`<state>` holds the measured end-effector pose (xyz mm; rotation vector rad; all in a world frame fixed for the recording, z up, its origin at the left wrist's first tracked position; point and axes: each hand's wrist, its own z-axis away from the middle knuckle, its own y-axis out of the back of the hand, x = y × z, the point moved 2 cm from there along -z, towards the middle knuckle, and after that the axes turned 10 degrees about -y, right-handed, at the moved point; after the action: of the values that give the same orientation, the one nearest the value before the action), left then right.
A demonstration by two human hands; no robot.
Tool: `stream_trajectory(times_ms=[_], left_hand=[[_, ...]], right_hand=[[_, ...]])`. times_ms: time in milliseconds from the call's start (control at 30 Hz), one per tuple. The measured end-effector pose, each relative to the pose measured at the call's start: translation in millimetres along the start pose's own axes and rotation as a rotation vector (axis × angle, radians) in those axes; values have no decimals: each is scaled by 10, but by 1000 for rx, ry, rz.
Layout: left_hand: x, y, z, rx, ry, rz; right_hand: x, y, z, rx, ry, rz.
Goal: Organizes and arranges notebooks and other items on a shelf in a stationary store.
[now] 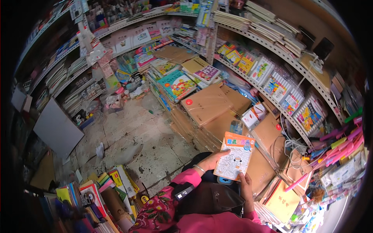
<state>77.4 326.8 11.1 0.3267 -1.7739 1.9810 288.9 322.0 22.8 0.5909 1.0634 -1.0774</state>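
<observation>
A thin colouring book, with an orange top band and black line drawings on its pale cover, is held upright above my lap. My left hand grips its left edge, the thumb lying on the cover. At the lower right corner my right hand pinches it between thumb and fingers. A blue edge with a small hole pokes out under the book; I cannot tell what it belongs to. Behind my hands lies a dark brown leather bag on my lap. A bracelet and a dark wristband are on my left arm.
Stacks of brown-paper-covered notebooks stand ahead and right, with colourful picture books beyond. Perforated metal shelves of stationery surround me. A white board leans at left, past the tiled floor. More books crowd the lower left.
</observation>
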Motion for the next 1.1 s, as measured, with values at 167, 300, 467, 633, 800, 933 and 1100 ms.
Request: stream_trajectory(times_ms=[167, 300, 467, 633, 800, 933, 1100], left_hand=[[23, -22, 9, 19, -55, 49], [185, -12, -49, 109, -114, 165], [945, -22, -179, 125, -351, 150], [2756, -223, -728, -44, -678, 38], [3194, 35, -981, 471, -774, -554], [1693, 290, -716, 206, -253, -557], [134, 52, 35, -323, -464, -1882]], right_hand=[[227, 88, -51, 90, 80, -169], [321, 111, -64, 126, 129, -184], [278, 62, -48, 148, 98, -190], [225, 20, 3, 194, 129, -77], [238, 27, 12, 195, 106, -91], [221, 48, -23, 185, 37, -131], [116, 458, 29, 284, 6, -147]])
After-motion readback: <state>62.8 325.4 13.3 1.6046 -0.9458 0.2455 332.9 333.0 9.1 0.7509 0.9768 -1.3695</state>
